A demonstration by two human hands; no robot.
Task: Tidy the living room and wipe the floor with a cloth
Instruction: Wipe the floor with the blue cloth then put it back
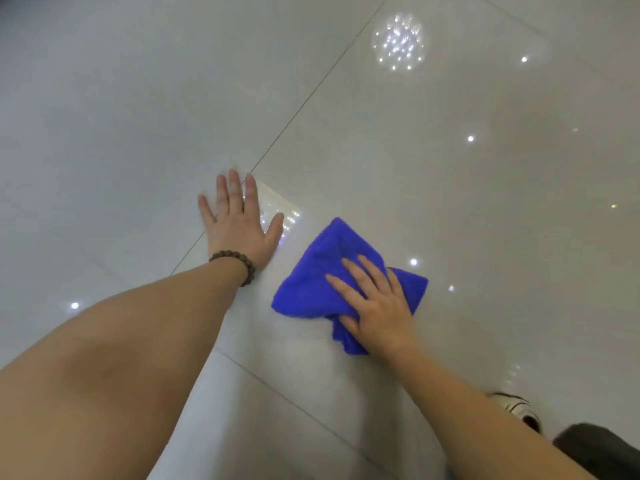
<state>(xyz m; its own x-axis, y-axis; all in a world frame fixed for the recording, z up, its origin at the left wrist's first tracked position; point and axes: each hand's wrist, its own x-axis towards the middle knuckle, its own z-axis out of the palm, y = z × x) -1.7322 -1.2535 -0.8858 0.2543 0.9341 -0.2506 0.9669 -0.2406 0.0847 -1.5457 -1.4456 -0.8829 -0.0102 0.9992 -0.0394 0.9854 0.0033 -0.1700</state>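
A person's right hand [375,306] presses flat, fingers spread, on a crumpled bright-blue microfibre cloth [341,271] lying on glossy pale grey floor tiles [450,168]. The cloth's long axis runs away and leftward, towards the left hand [239,225], braced open-palmed just beside it. Plush pile should glide easily over the slick glaze.

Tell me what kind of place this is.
Probably an indoor room in a home: a glossy tiled floor with grout lines, and a chandelier-like ceiling light reflected in it. No furniture shows.
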